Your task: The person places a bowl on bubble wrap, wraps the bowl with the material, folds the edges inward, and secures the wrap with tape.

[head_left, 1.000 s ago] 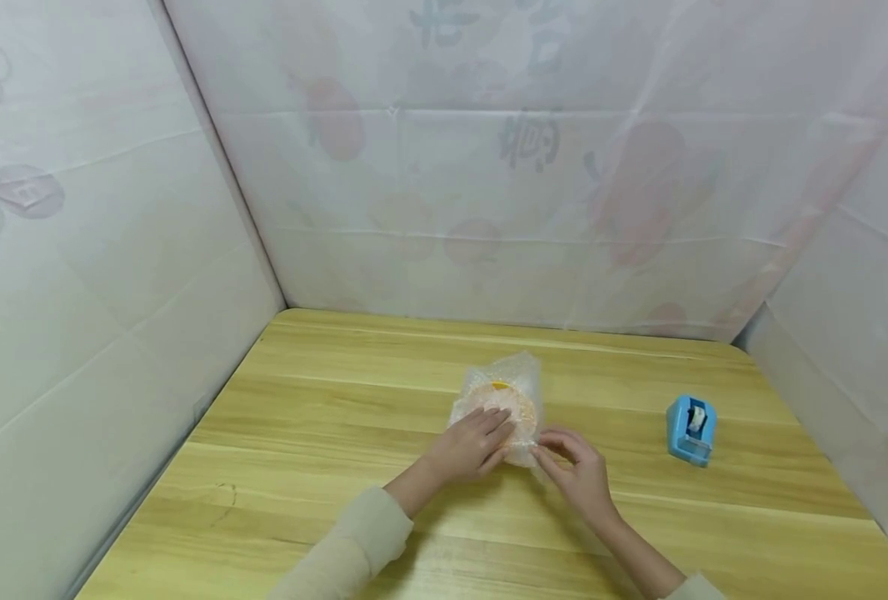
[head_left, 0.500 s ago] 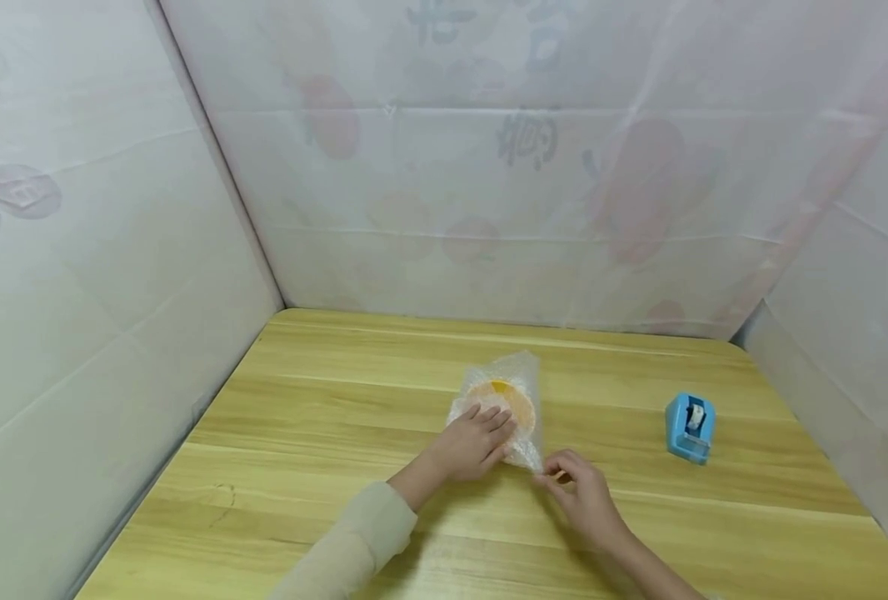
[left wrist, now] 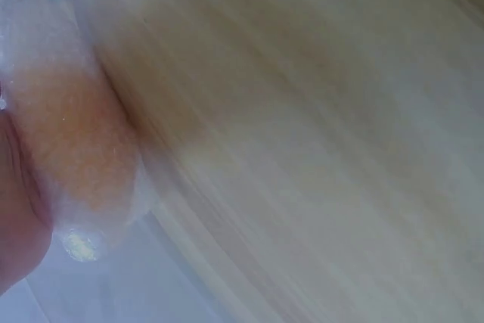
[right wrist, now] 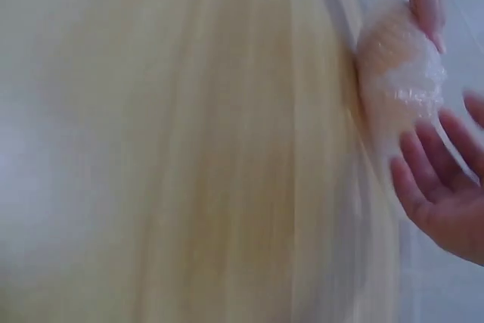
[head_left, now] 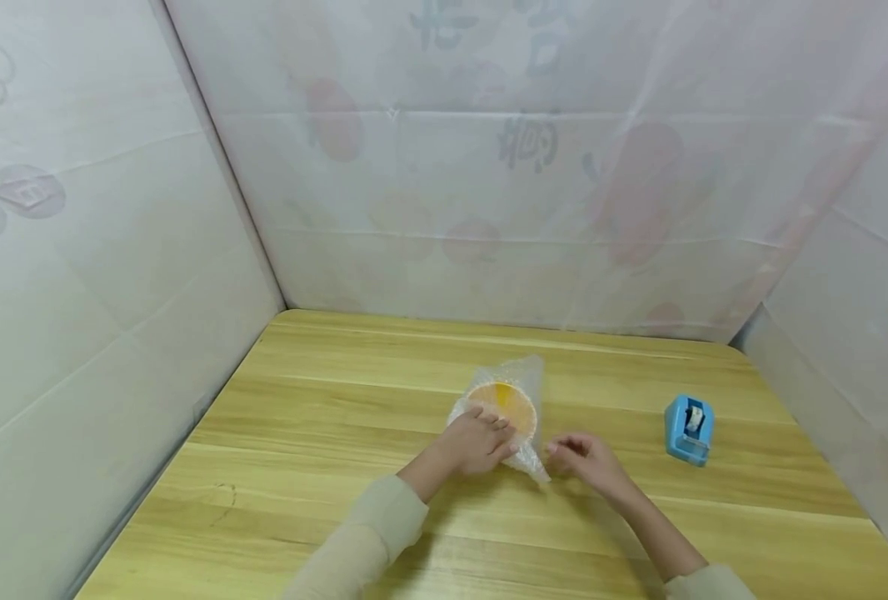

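A round orange bowl-like item (head_left: 514, 406) lies on the table, partly wrapped in clear bubble wrap (head_left: 528, 462). Through the film its upper edge shows yellow. My left hand (head_left: 476, 443) rests flat on top, fingers extended over the wrapped item. In the left wrist view the orange side (left wrist: 76, 134) shows through the film, with part of the hand at the edge. Just right of the wrap's lower corner, my right hand (head_left: 592, 465) hovers with loosely bent fingers and holds nothing. The right wrist view shows these fingers spread, apart from the wrap (right wrist: 408, 85).
A blue tape dispenser (head_left: 690, 430) with a roll of tape stands to the right on the wooden table (head_left: 339, 467). White printed cloth walls (head_left: 444, 208) enclose the back and both sides.
My right hand pulled the wrap's corner down and right, then let it go. The corner now sticks out as a pointed flap. My left hand stays on the item.
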A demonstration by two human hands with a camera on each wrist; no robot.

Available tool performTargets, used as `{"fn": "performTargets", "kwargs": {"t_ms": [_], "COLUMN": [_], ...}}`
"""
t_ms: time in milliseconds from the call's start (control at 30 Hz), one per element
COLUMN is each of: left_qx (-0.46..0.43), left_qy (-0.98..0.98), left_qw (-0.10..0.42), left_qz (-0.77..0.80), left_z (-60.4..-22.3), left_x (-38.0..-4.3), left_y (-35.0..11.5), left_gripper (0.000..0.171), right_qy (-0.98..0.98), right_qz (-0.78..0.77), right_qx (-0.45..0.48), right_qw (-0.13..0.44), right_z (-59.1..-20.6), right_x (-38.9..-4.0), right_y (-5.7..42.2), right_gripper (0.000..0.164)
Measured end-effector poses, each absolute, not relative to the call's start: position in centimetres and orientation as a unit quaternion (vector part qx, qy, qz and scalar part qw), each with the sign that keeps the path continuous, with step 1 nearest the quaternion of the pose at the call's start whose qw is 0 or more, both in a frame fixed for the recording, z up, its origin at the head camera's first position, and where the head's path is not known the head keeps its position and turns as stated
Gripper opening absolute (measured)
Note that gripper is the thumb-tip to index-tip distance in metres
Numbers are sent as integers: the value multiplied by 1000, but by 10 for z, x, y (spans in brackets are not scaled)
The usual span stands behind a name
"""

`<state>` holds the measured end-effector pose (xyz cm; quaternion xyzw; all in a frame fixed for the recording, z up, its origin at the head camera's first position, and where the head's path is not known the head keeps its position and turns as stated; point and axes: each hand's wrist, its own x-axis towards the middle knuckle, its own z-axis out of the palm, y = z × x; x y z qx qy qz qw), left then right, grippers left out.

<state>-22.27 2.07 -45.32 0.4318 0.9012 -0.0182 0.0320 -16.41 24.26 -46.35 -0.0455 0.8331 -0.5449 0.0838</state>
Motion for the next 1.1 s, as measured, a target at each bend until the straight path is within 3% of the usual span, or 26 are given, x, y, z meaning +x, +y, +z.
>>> {"fn": "performTargets", "kwargs": {"t_ms": [133, 267, 467, 833, 1100], "left_qx": [429, 424, 420, 422, 423], "left_qy": [902, 904, 905, 904, 902], "left_qw": [42, 47, 56, 64, 64], "left_qz": [-19, -23, -33, -41, -59], "left_z": [-453, -452, -452, -454, -455], "left_x": [-224, -224, -224, -224, -227], "left_y": [23, 26, 28, 30, 31], "left_gripper": [55, 55, 55, 56, 56], "right_qy": [797, 761, 698, 640, 668], "right_qz": [-600, -640, -702, -749, -720], "right_qx": [51, 85, 100, 116, 150], "right_qw": [50, 69, 99, 126, 111], "right_z": [-460, -458, -459, -464, -460], "right_x": [-181, -203, -232, -252, -261], "right_y": [242, 242, 241, 232, 225], "right_gripper": [48, 52, 58, 59, 67]}}
